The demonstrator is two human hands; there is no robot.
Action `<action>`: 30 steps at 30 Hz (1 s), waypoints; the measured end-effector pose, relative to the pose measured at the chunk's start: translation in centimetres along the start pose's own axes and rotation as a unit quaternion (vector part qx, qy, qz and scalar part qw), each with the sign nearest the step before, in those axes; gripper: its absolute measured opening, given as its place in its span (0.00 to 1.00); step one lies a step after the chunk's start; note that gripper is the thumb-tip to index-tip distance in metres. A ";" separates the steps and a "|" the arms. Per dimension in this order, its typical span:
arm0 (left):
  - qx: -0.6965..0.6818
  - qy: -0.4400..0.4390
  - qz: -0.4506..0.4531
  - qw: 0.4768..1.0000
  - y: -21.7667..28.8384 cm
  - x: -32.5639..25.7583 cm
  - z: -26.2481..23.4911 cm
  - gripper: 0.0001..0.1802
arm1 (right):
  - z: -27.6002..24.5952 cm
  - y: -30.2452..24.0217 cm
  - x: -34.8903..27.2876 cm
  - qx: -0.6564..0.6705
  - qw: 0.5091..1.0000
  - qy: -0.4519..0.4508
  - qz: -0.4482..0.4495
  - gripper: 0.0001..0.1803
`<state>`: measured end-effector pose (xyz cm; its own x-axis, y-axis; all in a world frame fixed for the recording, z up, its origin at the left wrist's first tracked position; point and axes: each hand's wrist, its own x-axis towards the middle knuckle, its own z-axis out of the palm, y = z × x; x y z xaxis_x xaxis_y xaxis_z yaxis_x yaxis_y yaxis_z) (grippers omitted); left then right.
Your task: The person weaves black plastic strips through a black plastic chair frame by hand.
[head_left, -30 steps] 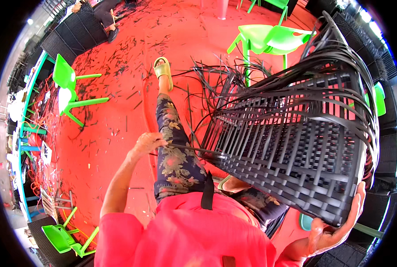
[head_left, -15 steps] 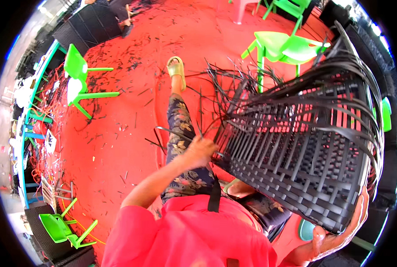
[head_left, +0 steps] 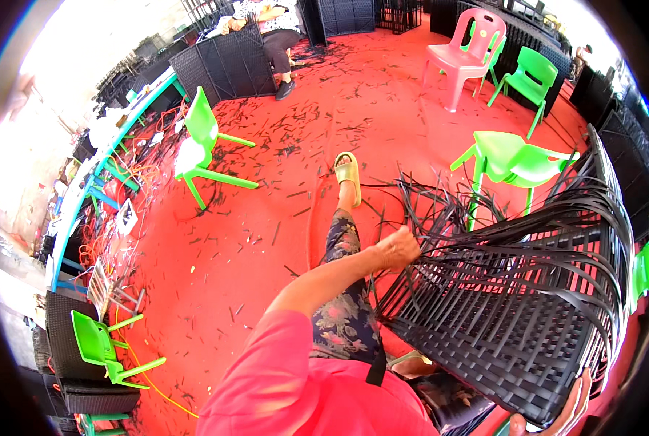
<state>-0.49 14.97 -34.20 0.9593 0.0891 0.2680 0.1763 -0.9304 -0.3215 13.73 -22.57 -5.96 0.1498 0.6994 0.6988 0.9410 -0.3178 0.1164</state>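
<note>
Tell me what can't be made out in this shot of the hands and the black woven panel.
- Right hand, head view: mostly hidden behind the woven panel and cut off by the lower rim; its grip is unclear.
- Left hand, head view: a closed fist among the loose black strips; which strip it holds is too fine to tell.
- Panel's far side: hidden by the panel itself.

A black woven rattan panel (head_left: 513, 320) rests tilted across the lap, loose strips (head_left: 441, 211) fanning upward.
</note>
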 end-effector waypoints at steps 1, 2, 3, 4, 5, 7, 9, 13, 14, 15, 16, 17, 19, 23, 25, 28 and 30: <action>-0.015 -0.046 -0.027 0.998 -0.5 1.1 0.6 0.05 | -0.2 -0.2 0.1 -0.005 1.000 0.000 0.004 0.48; -0.021 -0.036 -0.010 0.999 0.4 2.1 1.9 0.05 | -0.6 -0.9 0.4 0.005 1.000 0.002 0.024 0.44; -0.012 -0.045 -0.102 0.994 2.0 1.8 3.6 0.04 | -0.8 -1.9 1.2 0.015 0.999 0.005 0.041 0.39; -0.007 -0.052 -0.191 0.980 3.9 1.3 5.7 0.06 | -1.0 -2.6 1.9 0.022 0.998 0.008 0.060 0.35; -0.065 -0.132 -0.237 0.960 4.6 -7.1 9.0 0.11 | 0.3 -3.2 2.7 0.090 0.994 0.014 0.054 0.30; -0.094 -0.260 -0.100 0.956 10.7 -7.0 9.3 0.22 | -1.2 -0.9 0.3 -0.010 0.994 -0.101 0.031 0.51; -0.112 -0.387 -0.008 0.915 11.5 -8.1 8.8 0.23 | -0.2 -1.8 0.8 0.005 0.997 -0.045 0.055 0.54; -0.192 -0.300 -0.185 0.916 9.3 -3.2 -0.7 0.18 | 0.0 -1.5 1.1 0.042 0.997 -0.029 0.061 0.44; -0.274 -0.176 -0.183 0.928 8.4 -2.7 -2.3 0.16 | -0.2 -1.5 1.1 0.041 0.996 -0.039 0.063 0.45; -0.438 -0.090 -0.222 0.867 8.1 -1.2 -5.6 0.13 | -0.3 -1.6 1.1 0.034 0.997 -0.043 0.062 0.45; -0.584 -0.004 -0.256 0.771 8.0 0.4 -9.8 0.11 | -0.1 -1.7 1.1 0.036 0.996 -0.038 0.076 0.46; -0.609 0.027 -0.251 0.752 8.0 1.9 -13.8 0.13 | -0.3 -1.7 1.1 0.036 0.995 -0.032 0.090 0.47; -0.663 0.109 -0.185 0.717 8.6 3.5 -19.8 0.13 | -0.4 -1.4 1.0 0.026 0.996 -0.031 0.079 0.48; -0.687 0.173 -0.037 0.704 9.7 4.8 -25.7 0.29 | -0.2 -1.5 1.3 0.059 0.995 -0.042 0.069 0.48; -0.676 0.164 -0.029 0.718 10.3 5.5 -27.4 0.38 | -0.2 -2.0 1.8 0.058 0.995 -0.055 0.055 0.47; -0.622 0.198 -0.018 0.757 11.1 5.4 -27.6 0.46 | -1.1 -2.2 2.5 0.122 0.988 -0.078 0.044 0.44; -0.608 0.208 -0.019 0.766 10.9 5.1 -28.0 0.47 | -1.8 -2.2 2.8 0.168 0.980 -0.102 0.038 0.43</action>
<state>0.11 -4.68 -10.88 0.7609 0.2389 0.6032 -0.3758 -0.5955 0.7100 11.52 -21.05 -3.05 0.2495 0.8058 0.5371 0.9662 -0.1704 -0.1932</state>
